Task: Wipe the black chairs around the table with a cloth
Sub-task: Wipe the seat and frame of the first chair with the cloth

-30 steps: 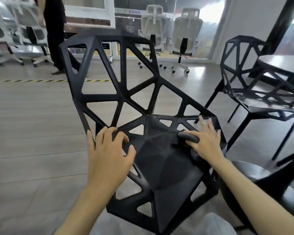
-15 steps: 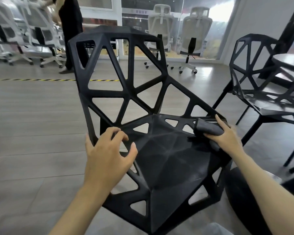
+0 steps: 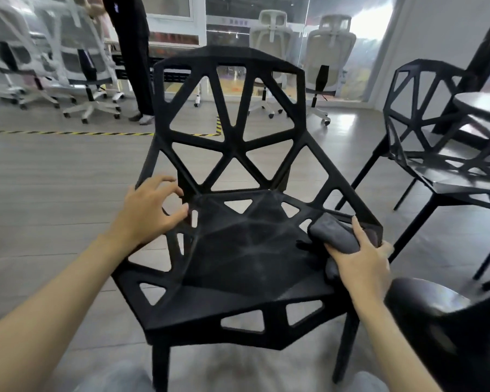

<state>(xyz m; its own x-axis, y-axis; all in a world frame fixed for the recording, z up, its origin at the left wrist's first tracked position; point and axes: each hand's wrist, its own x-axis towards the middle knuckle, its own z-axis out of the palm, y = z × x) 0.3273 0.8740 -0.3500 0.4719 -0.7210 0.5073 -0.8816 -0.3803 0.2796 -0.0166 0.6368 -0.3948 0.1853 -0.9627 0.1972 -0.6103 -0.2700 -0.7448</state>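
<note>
A black chair point(image 3: 238, 278) with triangular cut-outs stands right in front of me, its back facing away. My right hand point(image 3: 362, 264) grips a bunched dark grey cloth point(image 3: 334, 232) on the seat's right edge. Over the seat's left rear corner is my left hand point(image 3: 150, 207), fingers spread and loosely curled, holding nothing; whether it touches the frame is unclear. A second black chair point(image 3: 436, 154) of the same kind stands to the right, beside a dark round table point(image 3: 481, 104).
A dark rounded seat point(image 3: 447, 329) is close at my lower right. Several white office chairs point(image 3: 91, 69) line the back of the room, and a person in black point(image 3: 133, 52) stands among them. Yellow-black tape point(image 3: 68, 133) crosses the grey wood floor.
The chair now faces me squarely instead of sitting at an angle. My right hand with the cloth slid out to the seat's right edge. My left hand came off the seat's left rim.
</note>
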